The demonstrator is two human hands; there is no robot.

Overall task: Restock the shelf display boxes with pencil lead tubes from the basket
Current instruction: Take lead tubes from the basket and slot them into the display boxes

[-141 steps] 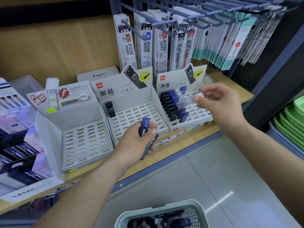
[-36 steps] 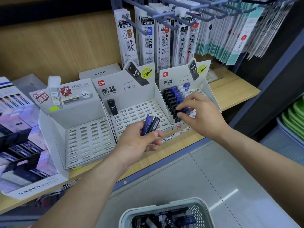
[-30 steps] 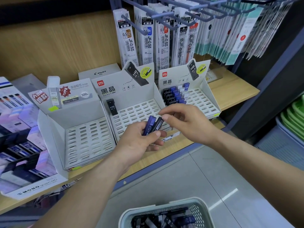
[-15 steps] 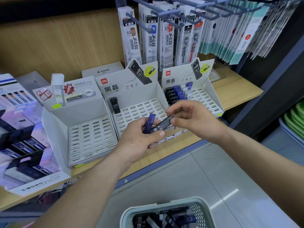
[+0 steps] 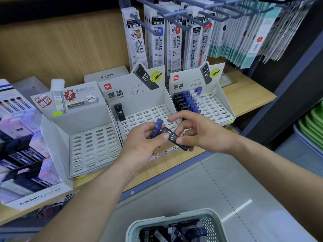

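A blue lead tube [image 5: 156,128] is held in the left grip [image 5: 143,144], the fingers curled closely round it. The thumb of that grip is pressed on the upper end of a black lead tube [image 5: 172,137] marked HB 0.7. The lower end of the black lead tube is pinched between the thumb and lower fingers of the right grip [image 5: 202,131], while its forefinger is stretched out free. Both grips are held over the front edge of the shelf [image 5: 244,95], before the middle display box [image 5: 139,95], in which a single black tube [image 5: 119,112] stands at the back left. Rows of black and blue tubes [image 5: 186,102] are seated in the right display box [image 5: 215,105]. More tubes are seen lying in the basket [image 5: 174,215] at the bottom of the view.
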